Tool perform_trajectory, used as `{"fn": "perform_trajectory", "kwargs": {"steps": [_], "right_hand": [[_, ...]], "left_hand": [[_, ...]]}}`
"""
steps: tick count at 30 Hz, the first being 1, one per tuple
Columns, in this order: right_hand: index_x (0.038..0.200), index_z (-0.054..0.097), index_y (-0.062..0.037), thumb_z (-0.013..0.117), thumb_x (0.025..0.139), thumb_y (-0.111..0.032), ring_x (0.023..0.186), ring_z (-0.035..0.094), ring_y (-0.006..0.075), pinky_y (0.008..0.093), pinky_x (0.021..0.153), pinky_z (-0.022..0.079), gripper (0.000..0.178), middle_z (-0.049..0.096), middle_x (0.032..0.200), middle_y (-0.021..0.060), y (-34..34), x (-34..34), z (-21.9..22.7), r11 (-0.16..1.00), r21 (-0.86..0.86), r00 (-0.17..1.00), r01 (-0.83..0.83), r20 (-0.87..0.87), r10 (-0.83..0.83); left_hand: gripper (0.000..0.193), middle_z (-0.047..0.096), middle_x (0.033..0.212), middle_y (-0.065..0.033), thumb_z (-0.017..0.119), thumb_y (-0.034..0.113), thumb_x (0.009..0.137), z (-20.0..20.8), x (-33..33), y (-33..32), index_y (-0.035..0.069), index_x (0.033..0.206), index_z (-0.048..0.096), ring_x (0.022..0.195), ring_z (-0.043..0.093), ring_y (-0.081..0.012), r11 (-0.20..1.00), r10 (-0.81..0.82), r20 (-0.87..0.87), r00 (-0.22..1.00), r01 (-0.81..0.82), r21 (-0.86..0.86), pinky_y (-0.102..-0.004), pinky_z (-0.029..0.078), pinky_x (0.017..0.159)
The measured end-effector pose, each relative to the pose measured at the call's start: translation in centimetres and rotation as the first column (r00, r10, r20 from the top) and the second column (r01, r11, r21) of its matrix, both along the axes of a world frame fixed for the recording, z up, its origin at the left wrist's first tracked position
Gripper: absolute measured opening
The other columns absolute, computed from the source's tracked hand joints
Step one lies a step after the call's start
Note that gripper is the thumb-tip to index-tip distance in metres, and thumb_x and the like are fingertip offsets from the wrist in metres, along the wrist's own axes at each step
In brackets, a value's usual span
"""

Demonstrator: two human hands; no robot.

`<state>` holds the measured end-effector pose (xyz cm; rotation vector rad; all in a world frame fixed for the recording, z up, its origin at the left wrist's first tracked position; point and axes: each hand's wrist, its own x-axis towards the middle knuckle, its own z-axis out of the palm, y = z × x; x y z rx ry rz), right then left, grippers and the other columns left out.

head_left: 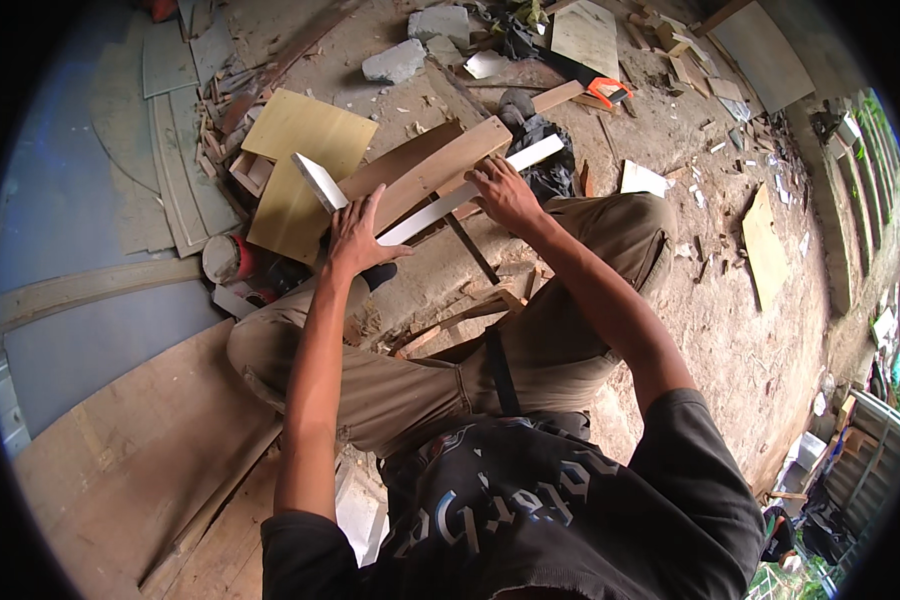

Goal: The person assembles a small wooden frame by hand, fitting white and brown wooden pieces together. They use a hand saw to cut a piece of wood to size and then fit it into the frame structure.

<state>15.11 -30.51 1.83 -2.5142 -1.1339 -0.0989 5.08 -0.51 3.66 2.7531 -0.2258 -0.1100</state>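
Note:
A long white strip [440,212] lies slantwise in front of me, beside a brown wooden beam [435,170]. My left hand [355,238] is wrapped over the strip's left end, thumb toward me. A short white board [315,180] rises beyond that hand at an angle to the strip; whether they are joined is hidden under my fingers. My right hand [507,195] closes its bent fingers over the strip farther right, close against the beam. The strip's right end sticks out past this hand.
A yellowish plywood panel [315,135] lies left of the beam. A handsaw with an orange handle [608,92] rests at the far right, near grey concrete blocks [395,62]. A red and white container [222,258] stands by my left knee. Wood scraps litter the dirt floor.

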Motion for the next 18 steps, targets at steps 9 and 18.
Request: {"fn": "perform_trajectory", "kwargs": {"steps": [9, 18], "right_hand": [[0.124, 0.056, -0.0104, 0.078, 0.074, -0.024, 0.126, 0.044, 0.0332, 0.0500, 0.107, 0.032, 0.056, 0.050, 0.126, 0.0152, -0.4, 0.0, 0.9, 0.969, 0.018, 0.956, 0.246, 0.164, -0.245], [0.129, 0.048, -0.0064, 0.076, 0.075, -0.013, 0.122, 0.045, 0.0390, 0.0482, 0.106, 0.037, 0.061, 0.048, 0.127, 0.0216, -1.7, 1.8, 0.6, 0.961, 0.050, 0.960, 0.272, 0.053, -0.275]], "left_hand": [[0.110, 0.050, 0.139, -0.0181, 0.076, 0.066, 0.066, -0.6, -0.2, -0.2, 0.015, 0.152, 0.029, 0.129, 0.044, -0.0361, 0.999, 0.025, 0.061, 0.998, -0.023, -0.030, -0.0513, 0.029, 0.108], [0.101, 0.059, 0.128, -0.0151, 0.077, 0.063, 0.066, -0.6, -0.5, -1.0, 0.016, 0.147, 0.038, 0.118, 0.055, -0.0332, 0.996, 0.090, 0.129, 0.988, -0.087, -0.029, -0.0485, 0.035, 0.101]]}}
